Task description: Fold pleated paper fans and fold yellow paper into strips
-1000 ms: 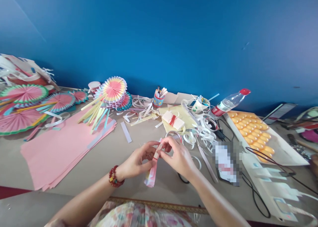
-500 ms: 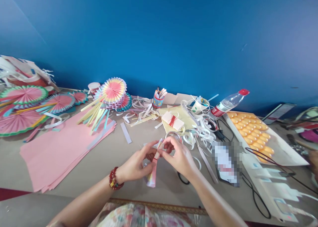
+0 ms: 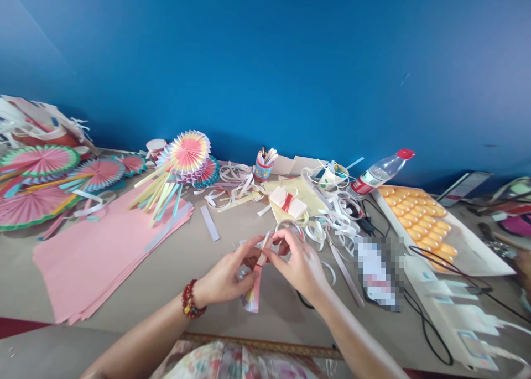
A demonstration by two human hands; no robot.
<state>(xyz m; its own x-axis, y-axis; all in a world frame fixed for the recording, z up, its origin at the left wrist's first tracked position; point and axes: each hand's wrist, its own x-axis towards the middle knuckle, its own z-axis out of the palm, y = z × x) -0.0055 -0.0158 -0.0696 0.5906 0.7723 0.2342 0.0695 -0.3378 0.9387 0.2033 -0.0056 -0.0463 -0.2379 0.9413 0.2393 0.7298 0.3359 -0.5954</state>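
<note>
Between both hands, just above the table, is a narrow folded paper strip, pink with pastel layers and a thin red band round its middle. My left hand, with a beaded bracelet at the wrist, is closed on the strip's side near the band. The fingers of my right hand pinch its upper end. Part of the strip is hidden behind the fingers. Beyond the hands, a pale bundle tied with red string rests on a yellow paper sheet.
Pink paper sheets and folded paper fans lie left. White paper curls, a decorated cup of sticks and a plastic bottle stand behind. To the right are a phone, a power strip and a tray.
Hardly anything differs. Both hands keep the folded strip in nearly the same place, with only slight finger movement and a small shift of the view.
</note>
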